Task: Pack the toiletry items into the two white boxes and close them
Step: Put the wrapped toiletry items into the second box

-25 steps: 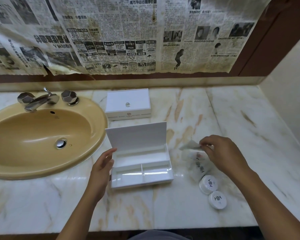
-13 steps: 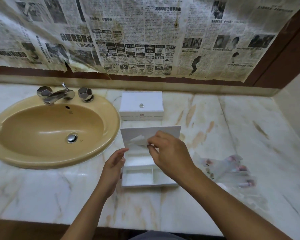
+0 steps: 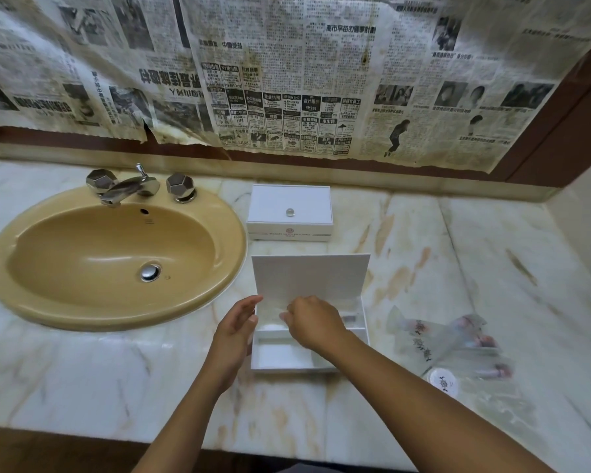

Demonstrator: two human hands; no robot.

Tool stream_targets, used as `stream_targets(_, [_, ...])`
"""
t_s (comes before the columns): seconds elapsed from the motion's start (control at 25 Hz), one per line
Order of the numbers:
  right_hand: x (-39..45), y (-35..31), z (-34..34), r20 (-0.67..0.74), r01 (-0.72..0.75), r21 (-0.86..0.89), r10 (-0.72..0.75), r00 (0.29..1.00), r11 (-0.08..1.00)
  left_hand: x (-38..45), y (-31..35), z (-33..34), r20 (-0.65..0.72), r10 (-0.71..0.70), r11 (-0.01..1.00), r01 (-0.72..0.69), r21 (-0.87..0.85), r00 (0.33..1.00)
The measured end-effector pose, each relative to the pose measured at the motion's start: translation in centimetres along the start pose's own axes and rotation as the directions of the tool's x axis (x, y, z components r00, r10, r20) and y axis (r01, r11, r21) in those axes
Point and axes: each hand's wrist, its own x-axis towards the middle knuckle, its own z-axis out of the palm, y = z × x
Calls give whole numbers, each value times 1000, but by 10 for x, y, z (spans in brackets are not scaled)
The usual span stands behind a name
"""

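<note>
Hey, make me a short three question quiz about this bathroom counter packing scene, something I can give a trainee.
1. True or false: the far white box beside the sink is closed.
2. Which of the hands reaches into the open box: A left hand, B right hand?
3. Fill in: the unpacked clear sachets and the round tub lie to the ___ of the open box.

Key: 1 true; 2 B; 3 right.
</note>
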Motion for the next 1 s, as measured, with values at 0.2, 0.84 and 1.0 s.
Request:
stream_targets(0.2, [-13,2,-2,-59,87,-135,-96,994,987,1,0,-1,6,22,1000,-22,18,1000])
stream_targets(0.84, [-53,100,-46,-346,69,231,15,938,970,0,0,0,-21,-5,998,6,60,1000])
stream_targets(1.0, [-72,160,-61,-230,-150,122,175,957,981,-2,2,2,-23,3,998,-1,71,1000])
